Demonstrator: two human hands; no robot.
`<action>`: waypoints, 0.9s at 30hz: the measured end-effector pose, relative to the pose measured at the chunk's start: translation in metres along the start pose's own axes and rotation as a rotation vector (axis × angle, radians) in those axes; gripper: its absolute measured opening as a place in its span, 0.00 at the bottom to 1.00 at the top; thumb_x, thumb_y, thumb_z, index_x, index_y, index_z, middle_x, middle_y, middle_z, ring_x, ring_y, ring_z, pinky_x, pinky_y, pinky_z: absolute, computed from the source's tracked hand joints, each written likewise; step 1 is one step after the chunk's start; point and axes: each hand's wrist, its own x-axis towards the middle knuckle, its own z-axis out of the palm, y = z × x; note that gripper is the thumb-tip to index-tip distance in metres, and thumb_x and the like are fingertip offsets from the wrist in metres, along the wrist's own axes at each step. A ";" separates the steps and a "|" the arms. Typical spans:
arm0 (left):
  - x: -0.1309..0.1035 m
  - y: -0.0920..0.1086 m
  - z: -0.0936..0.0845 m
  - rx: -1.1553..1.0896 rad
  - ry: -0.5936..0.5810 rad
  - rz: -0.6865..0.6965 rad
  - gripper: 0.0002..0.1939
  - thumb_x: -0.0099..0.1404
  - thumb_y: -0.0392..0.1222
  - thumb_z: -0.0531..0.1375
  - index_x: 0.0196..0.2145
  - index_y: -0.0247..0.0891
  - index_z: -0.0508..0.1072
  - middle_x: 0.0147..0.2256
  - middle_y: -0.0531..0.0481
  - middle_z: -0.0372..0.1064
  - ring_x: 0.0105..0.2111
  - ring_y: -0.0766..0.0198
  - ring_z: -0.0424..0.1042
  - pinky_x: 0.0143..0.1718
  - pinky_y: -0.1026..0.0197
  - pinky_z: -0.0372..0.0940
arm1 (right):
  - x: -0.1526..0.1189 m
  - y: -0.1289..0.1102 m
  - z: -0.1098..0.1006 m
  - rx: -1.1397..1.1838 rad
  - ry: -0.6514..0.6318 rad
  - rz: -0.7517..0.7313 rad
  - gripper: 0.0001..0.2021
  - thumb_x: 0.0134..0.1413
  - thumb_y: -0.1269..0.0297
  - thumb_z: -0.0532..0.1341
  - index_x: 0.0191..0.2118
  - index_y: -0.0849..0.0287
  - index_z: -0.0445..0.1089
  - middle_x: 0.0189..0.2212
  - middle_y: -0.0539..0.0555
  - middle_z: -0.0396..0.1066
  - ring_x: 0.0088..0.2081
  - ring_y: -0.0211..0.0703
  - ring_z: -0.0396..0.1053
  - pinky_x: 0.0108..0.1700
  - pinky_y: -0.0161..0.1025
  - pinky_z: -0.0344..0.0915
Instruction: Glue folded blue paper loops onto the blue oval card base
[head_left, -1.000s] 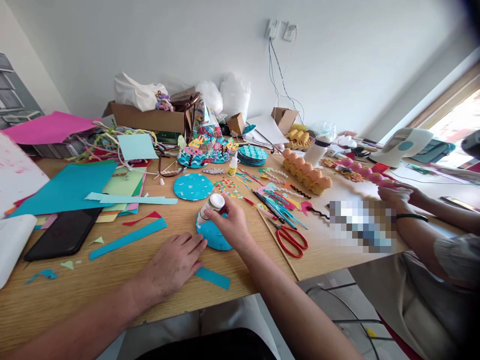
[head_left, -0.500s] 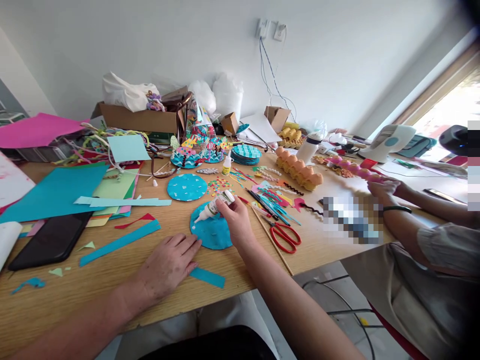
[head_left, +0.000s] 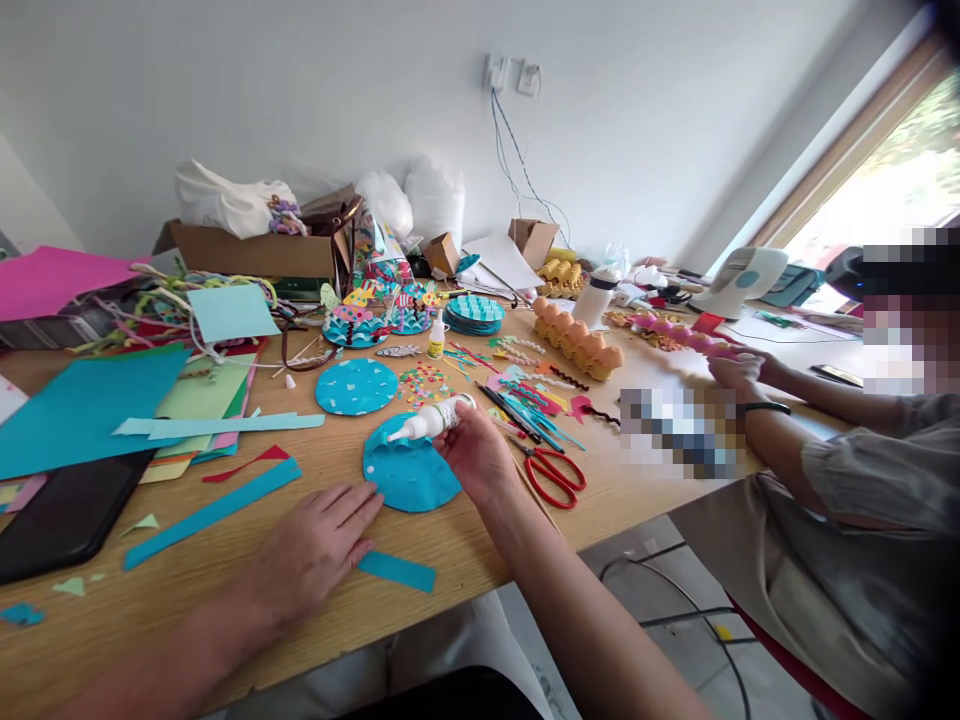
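My right hand (head_left: pixel 480 455) is closed around a white glue bottle (head_left: pixel 429 420), tilted so its nozzle points left over a blue paper disc (head_left: pixel 416 485). A white dot of glue shows near the disc's left edge. My left hand (head_left: pixel 322 535) lies flat on the table, fingers stretched out, with the fingertips at the disc's lower left edge. Just right of that hand lies a short blue paper strip (head_left: pixel 397 571). Behind the disc sits a second blue disc (head_left: pixel 356 386) with pale patches, beside a scatter of colored paper bits (head_left: pixel 422 384).
Red-handled scissors (head_left: pixel 553 477) and a wooden stick lie right of the disc. Colored paper sheets (head_left: pixel 97 410) and a black phone (head_left: pixel 71 520) cover the left side. A small yellow-labelled bottle (head_left: pixel 436 338) stands behind. At right, another person's hands (head_left: pixel 739 372) hold a pink egg-carton strip.
The glue bottle has swung to a flatter tilt, and its nozzle has moved away from the glue dot toward the disc's far edge. My left hand stays by the disc. The view has shifted slightly.
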 end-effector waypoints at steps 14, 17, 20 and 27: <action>0.067 0.012 -0.017 -0.943 0.179 -0.550 0.22 0.65 0.53 0.52 0.51 0.38 0.66 0.42 0.47 0.72 0.42 0.56 0.71 0.41 0.57 0.69 | -0.038 0.008 0.011 0.099 -0.342 0.166 0.17 0.32 0.66 0.72 0.31 0.58 0.67 0.31 0.48 0.73 0.32 0.35 0.71 0.39 0.32 0.67; 0.079 0.013 -0.020 -1.041 0.214 -0.598 0.20 0.62 0.53 0.55 0.46 0.37 0.69 0.40 0.48 0.73 0.40 0.56 0.72 0.40 0.56 0.69 | -0.033 0.003 0.007 -0.081 -0.369 0.086 0.16 0.34 0.63 0.72 0.34 0.57 0.69 0.31 0.46 0.72 0.31 0.33 0.68 0.38 0.31 0.65; 0.087 0.011 -0.019 -1.130 0.234 -0.624 0.21 0.59 0.53 0.58 0.46 0.38 0.69 0.41 0.48 0.73 0.42 0.56 0.71 0.43 0.56 0.67 | -0.022 -0.013 0.002 -0.349 -0.447 -0.020 0.16 0.36 0.63 0.71 0.35 0.57 0.70 0.32 0.47 0.71 0.34 0.35 0.68 0.40 0.33 0.64; 0.100 -0.013 -0.019 -1.027 0.116 -0.609 0.26 0.55 0.54 0.58 0.48 0.37 0.69 0.45 0.44 0.69 0.45 0.53 0.68 0.43 0.55 0.67 | 0.023 -0.039 -0.005 -0.838 -0.567 -0.190 0.16 0.40 0.69 0.66 0.39 0.57 0.65 0.36 0.49 0.70 0.37 0.40 0.69 0.39 0.38 0.66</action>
